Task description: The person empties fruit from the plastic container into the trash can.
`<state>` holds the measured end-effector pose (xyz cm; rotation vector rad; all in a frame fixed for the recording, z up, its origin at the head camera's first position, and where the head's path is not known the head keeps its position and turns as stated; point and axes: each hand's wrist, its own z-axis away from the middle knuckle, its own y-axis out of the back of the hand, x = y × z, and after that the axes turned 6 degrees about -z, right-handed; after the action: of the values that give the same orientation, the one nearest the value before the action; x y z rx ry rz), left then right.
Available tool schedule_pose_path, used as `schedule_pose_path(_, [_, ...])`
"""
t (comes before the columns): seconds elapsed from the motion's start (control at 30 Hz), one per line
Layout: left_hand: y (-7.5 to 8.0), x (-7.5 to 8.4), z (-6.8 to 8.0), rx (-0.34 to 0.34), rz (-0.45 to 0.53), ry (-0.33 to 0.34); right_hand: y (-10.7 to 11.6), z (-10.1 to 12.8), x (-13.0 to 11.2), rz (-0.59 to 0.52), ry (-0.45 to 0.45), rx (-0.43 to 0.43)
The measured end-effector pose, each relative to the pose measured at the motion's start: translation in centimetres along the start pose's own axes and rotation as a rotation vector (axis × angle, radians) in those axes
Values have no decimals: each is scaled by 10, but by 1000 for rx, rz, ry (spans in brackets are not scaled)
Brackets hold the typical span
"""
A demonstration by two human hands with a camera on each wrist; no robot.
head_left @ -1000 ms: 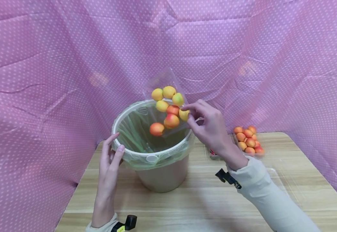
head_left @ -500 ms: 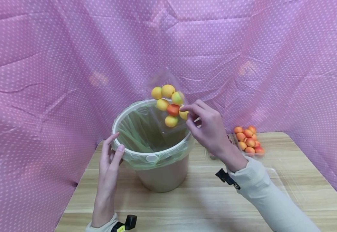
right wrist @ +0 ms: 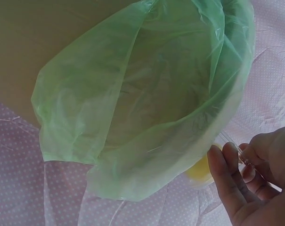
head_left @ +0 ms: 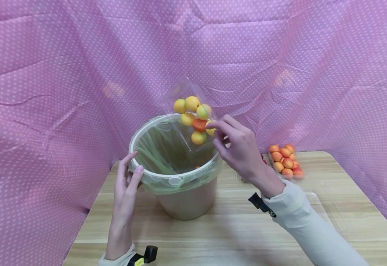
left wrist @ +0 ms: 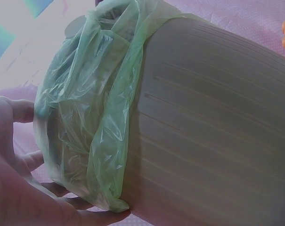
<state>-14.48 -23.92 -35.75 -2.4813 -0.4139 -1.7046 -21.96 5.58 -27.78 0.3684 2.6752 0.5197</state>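
Observation:
My left hand [head_left: 125,188] grips the near-left rim of a trash bin [head_left: 186,203] lined with a thin green bag [head_left: 153,147]; in the left wrist view its fingers [left wrist: 76,202] lie against the bagged side. Above the bin's far-right rim my right hand [head_left: 238,147] pinches the edge of a clear plastic box [head_left: 188,87], tilted over the opening. Several yellow apricot-like fruits [head_left: 192,103] and one red-orange fruit [head_left: 199,125] sit in the box. Down inside the bin a bit of orange fruit [head_left: 197,167] shows. The right wrist view shows the box mostly hidden behind the bag.
At the right of the wooden table [head_left: 246,229] stands a clear box of orange-red fruits [head_left: 287,162], with dark red fruit [head_left: 264,159] partly hidden beside it. A clear plastic lid or tray [head_left: 326,207] lies nearer. Pink dotted cloth [head_left: 80,74] hangs around.
Two red-orange fruits, seen falling from the box one second ago, have dropped into the bin. The box has shifted slightly; both hands keep nearly the same places.

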Motion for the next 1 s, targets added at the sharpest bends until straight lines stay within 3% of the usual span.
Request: schedule_pose_path(1.0, [-2,1,8,16,-9,0,3,4,-5,72,82,15])
